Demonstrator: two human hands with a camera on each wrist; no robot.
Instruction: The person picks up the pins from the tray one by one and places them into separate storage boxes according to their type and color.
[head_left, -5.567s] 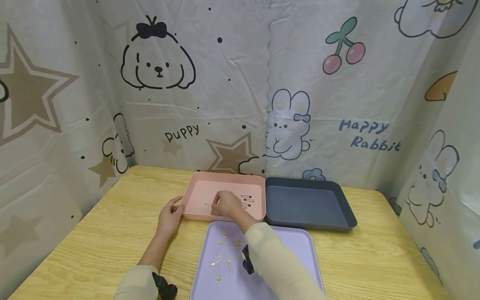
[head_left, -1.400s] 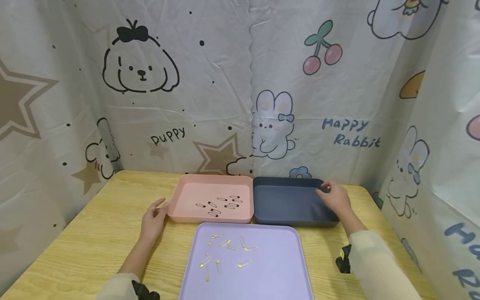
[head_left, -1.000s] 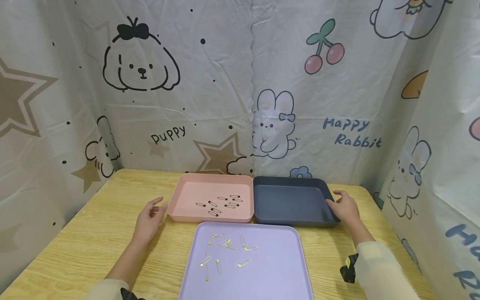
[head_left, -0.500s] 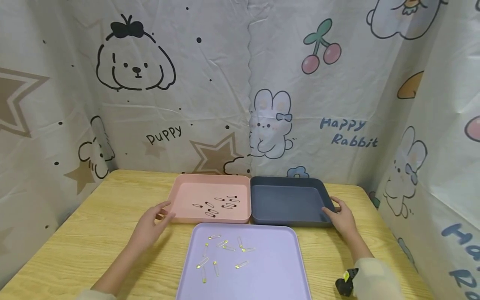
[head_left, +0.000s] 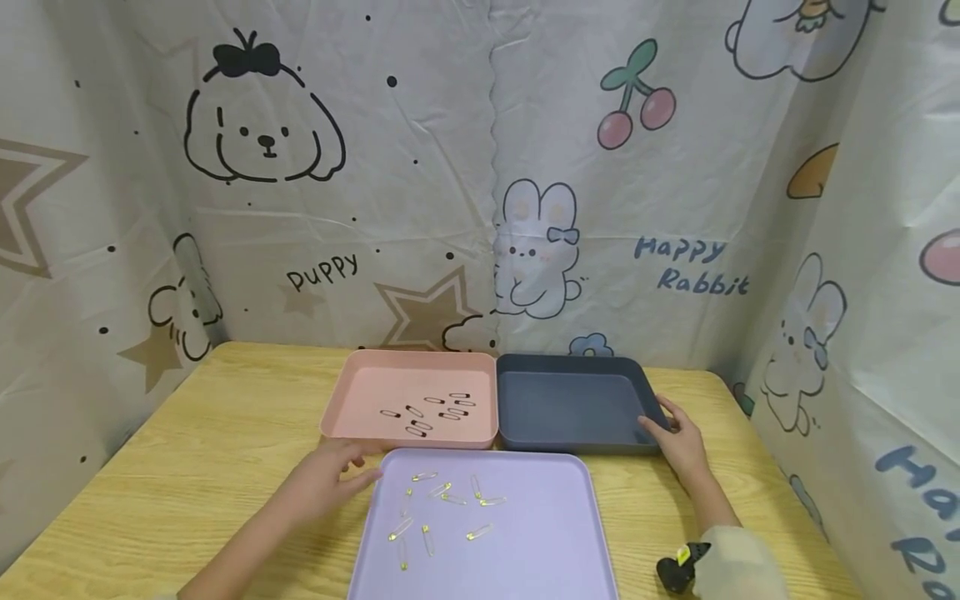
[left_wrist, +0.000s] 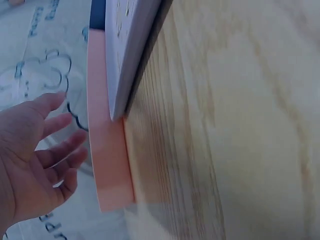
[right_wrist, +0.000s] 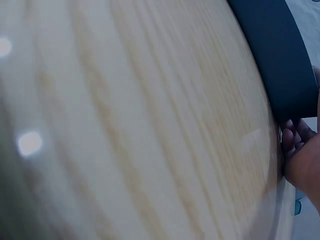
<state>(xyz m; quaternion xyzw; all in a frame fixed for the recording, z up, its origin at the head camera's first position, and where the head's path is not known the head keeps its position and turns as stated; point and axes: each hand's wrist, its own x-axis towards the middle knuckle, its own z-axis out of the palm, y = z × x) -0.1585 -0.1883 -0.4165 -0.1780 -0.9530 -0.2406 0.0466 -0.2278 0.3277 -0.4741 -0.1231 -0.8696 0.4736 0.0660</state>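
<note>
My left hand [head_left: 322, 479] hovers by the far left corner of the lavender tray [head_left: 540, 550], fingers loosely bent and holding nothing. In the left wrist view, its fingers [left_wrist: 62, 150] stand apart from the pink tray's side wall [left_wrist: 107, 160]. The right hand [head_left: 684, 442] holds the right wall of the dark blue-grey tray [head_left: 570, 404], thumb over the rim and fingers outside. Several black safety pins [head_left: 420, 433] lie in the pink tray [head_left: 363, 387]. Several gold safety pins [head_left: 426, 529] lie scattered over the left half of the lavender tray.
The pink and dark trays stand side by side at the back of the wooden table [head_left: 225, 433], with the lavender tray in front. A printed curtain [head_left: 420, 208] encloses the table behind and at both sides.
Earlier, the right hand was over the pink tray and then moved to the dark tray's right side. The left hand has left the pink tray's edge and come nearer, toward the lavender tray.
</note>
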